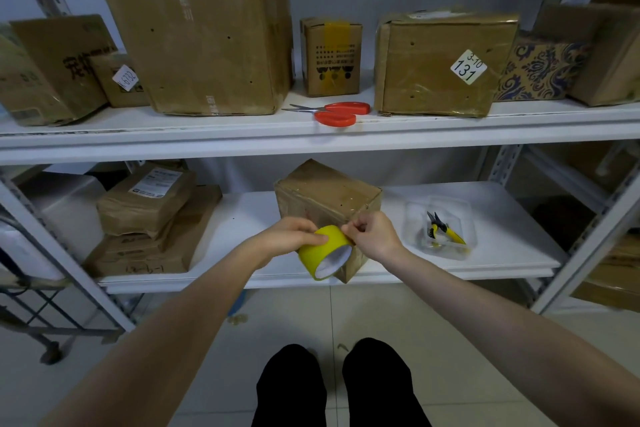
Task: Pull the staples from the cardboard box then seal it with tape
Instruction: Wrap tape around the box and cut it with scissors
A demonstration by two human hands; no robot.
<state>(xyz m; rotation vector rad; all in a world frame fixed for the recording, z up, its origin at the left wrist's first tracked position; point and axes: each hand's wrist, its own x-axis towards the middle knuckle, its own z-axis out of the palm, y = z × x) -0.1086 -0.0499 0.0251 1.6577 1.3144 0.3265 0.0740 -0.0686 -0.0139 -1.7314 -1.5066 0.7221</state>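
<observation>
Nearest the camera, two legs [291, 388] in black stand on a tiled floor [467, 340]. Both bare forearms reach forward and meet at the front edge of the lower shelf [242, 211].

Left hand [289, 236]: clenched round the tape [320, 253], a yellow roll with a white core. The fingers lie over the outer face, and the open core faces down toward the person.

Right hand [375, 236]: thumb and forefinger pinched together at the roll's upper right rim (whether a free end is lifted cannot be told). The hands meet the roll from opposite sides.

Box [325, 196]: on the lower shelf, directly behind the grip and partly hidden by it. Whether it touches the roll cannot be told. It is turned with a corner toward the person, and its faces are covered in glossy clear film. Its near lower corner reaches the shelf's front edge just below the roll.

Right of the grip, apart from the box: a clear tray [450, 208] holding pliers [443, 229] with yellow-and-black handles.

Left of the grip, well apart: stacked brown parcels [149, 211].

Above and beyond the grip, on the upper shelf [242, 135]: scissors [337, 113] with red handles lying flat, blades pointing left, flanked by a row of boxes [201, 38].
</observation>
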